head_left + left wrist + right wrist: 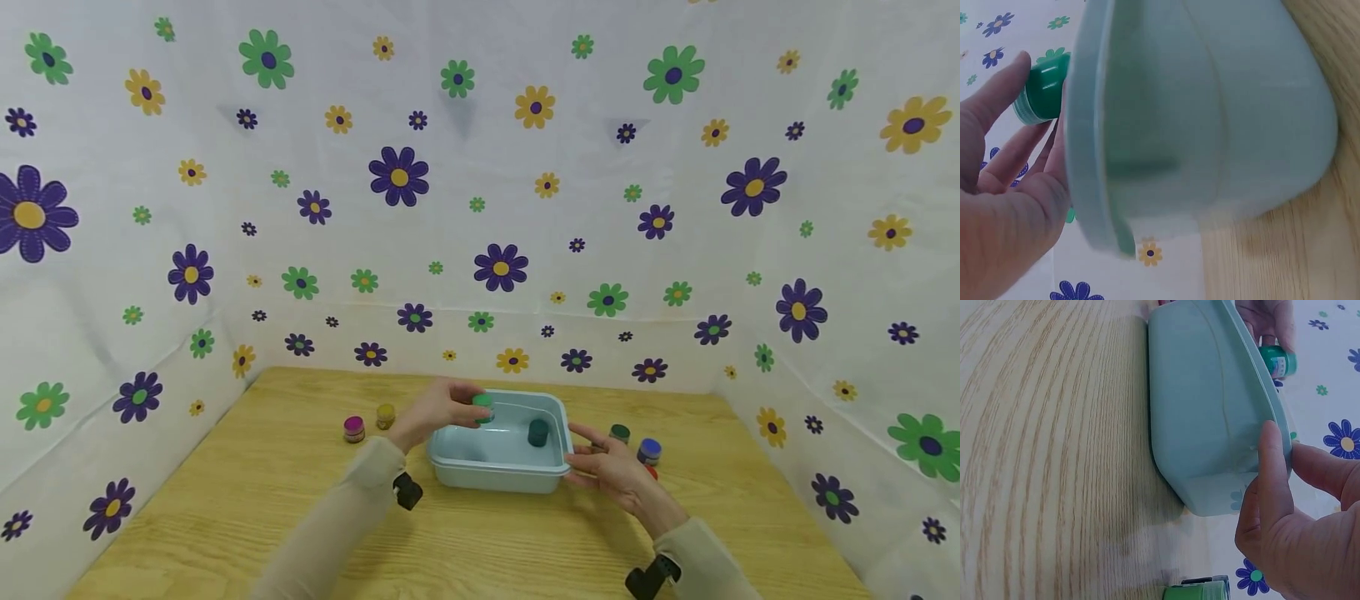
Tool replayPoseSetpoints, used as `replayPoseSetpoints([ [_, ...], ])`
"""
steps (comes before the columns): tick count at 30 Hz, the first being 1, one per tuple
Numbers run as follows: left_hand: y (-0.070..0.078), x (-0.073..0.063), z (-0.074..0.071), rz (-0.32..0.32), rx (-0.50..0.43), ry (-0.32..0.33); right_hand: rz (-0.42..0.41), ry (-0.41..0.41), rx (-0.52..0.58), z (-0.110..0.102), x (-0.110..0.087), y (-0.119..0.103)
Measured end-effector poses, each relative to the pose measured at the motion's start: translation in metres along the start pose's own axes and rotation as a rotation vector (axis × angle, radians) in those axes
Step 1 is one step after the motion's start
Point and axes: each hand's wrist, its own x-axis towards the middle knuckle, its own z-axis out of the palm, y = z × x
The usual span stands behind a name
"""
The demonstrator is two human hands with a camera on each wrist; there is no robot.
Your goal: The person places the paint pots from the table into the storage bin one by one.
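A light blue plastic basin (498,477) stands on the table, with a dark green paint jar (537,432) inside toward its right end. Over the basin's back left part, my left hand (447,410) pinches a small green-lidded paint jar (483,407) between thumb and fingers; the left wrist view shows the green jar (1046,87) tilted beside the rim. My right hand (611,471) holds the basin's right rim, and in the right wrist view its thumb and fingers (1272,469) are on either side of that rim.
Left of the basin stand a magenta-lidded jar (354,429) and a yellow-lidded jar (386,416). Beyond my right hand are a dark green-lidded jar (619,433), a blue-lidded jar (649,452) and a partly hidden red one (652,472). Flower-patterned cloth (450,233) surrounds the wooden table (480,550).
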Motion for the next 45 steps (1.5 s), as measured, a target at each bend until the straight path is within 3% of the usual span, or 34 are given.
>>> replayPoseSetpoints([
  [6, -0.002, 0.008, 0.015, 0.008, -0.026, 0.040, -0.002, -0.005, 0.007, 0.000, -0.001, -0.002],
  [11, -0.007, 0.011, 0.028, -0.028, -0.034, 0.075, -0.007, -0.020, 0.010, -0.001, -0.001, -0.002],
  [17, -0.010, 0.014, 0.042, -0.066, -0.030, 0.067, -0.009, -0.029, 0.016, -0.001, 0.000, -0.001],
  [22, -0.013, 0.016, 0.051, -0.056, 0.006, 0.063, -0.011, -0.038, 0.019, -0.002, 0.000, 0.000],
  [30, -0.019, 0.022, 0.062, -0.025, 0.063, 0.052, -0.013, -0.044, 0.023, 0.000, -0.001, -0.001],
  [39, -0.018, 0.027, 0.069, -0.094, 0.045, 0.079, -0.008, -0.020, 0.026, 0.003, -0.001, -0.001],
  [45, -0.018, 0.032, 0.077, -0.109, 0.066, 0.125, -0.006, -0.017, 0.024, 0.002, -0.001, 0.000],
])
